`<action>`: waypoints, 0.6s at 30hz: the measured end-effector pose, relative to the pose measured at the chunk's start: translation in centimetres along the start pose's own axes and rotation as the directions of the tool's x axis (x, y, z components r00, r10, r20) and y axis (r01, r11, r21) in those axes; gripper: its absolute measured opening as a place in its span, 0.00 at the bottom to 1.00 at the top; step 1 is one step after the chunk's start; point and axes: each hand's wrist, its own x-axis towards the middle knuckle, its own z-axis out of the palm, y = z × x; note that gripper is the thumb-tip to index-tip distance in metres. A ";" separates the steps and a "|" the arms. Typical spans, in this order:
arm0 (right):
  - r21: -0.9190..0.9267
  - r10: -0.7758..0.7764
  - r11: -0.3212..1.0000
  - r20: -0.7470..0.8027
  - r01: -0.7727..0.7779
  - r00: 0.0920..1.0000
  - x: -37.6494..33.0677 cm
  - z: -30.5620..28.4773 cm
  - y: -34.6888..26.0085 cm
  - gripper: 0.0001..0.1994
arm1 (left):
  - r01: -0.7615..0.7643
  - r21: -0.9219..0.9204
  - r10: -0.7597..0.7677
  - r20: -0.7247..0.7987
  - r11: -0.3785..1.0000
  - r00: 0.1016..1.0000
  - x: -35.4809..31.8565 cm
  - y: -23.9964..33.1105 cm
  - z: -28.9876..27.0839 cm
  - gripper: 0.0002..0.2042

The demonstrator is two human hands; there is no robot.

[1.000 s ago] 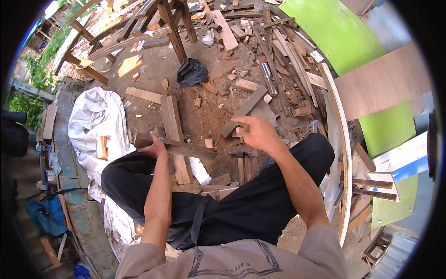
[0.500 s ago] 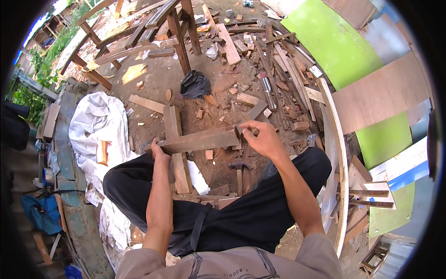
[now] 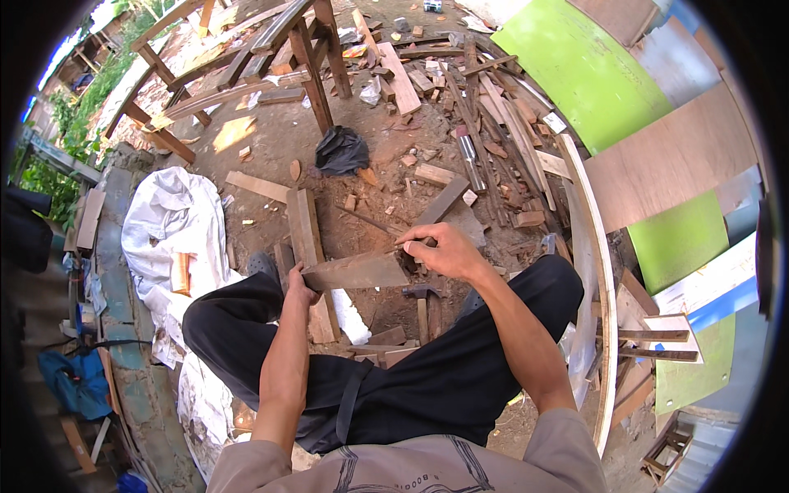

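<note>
two hands: both on one board (image 3: pixel 355 271), held level above the ground between the knees.
board: flat, grey-brown, lying left to right across the middle of the view, over the dirt and scraps.
left hand (image 3: pixel 300 282): at the board's left end, grip clamped on it, fingers wrapped round the edge.
right hand (image 3: pixel 440 251): at the board's right end, grip clamped on it, thumb on the near side and fingers curled over the top.
legs: in black trousers (image 3: pixel 427 386), knees spread wide, one to each side of the board.
hammer (image 3: pixel 422 297): on the ground just near of the board, under the right hand, head far, wooden handle running toward the person.
plank (image 3: pixel 311 259): long and pale, flat on the dirt, passing under the board's left end, running near to far.
white sheet (image 3: pixel 168 222): crumpled on the ground at left, well apart from the board.
black bag (image 3: pixel 341 150): on the dirt, far of the board.
offcuts (image 3: pixel 460 123): many sticks and blocks heaped far and right.
green panel (image 3: pixel 588 78): leaning at far right, with a brown sheet (image 3: pixel 670 160) just near of it.
wooden frame (image 3: pixel 271 57): dark legs and rails standing at far left.
</note>
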 end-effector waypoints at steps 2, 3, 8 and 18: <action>0.064 0.024 0.997 0.088 -0.030 0.996 0.1 0.4 0.0 0.15 | 0.050 0.048 -0.049 -0.022 0.998 0.999 0.8 -0.3 -0.6 0.19; 0.092 0.035 0.995 0.133 -0.048 0.990 0.2 0.6 0.1 0.15 | 0.078 0.070 -0.075 -0.032 0.995 0.997 1.3 -0.6 -1.0 0.20; 0.161 -0.129 0.982 0.204 0.097 0.970 0.1 2.0 1.2 0.15 | 0.143 0.186 -0.141 -0.025 0.972 0.990 3.3 -2.7 -2.1 0.19; 0.117 -0.172 0.983 0.285 0.144 0.943 0.3 2.9 1.8 0.18 | 0.120 0.363 -0.118 -0.027 0.924 0.993 4.5 -3.9 -3.7 0.25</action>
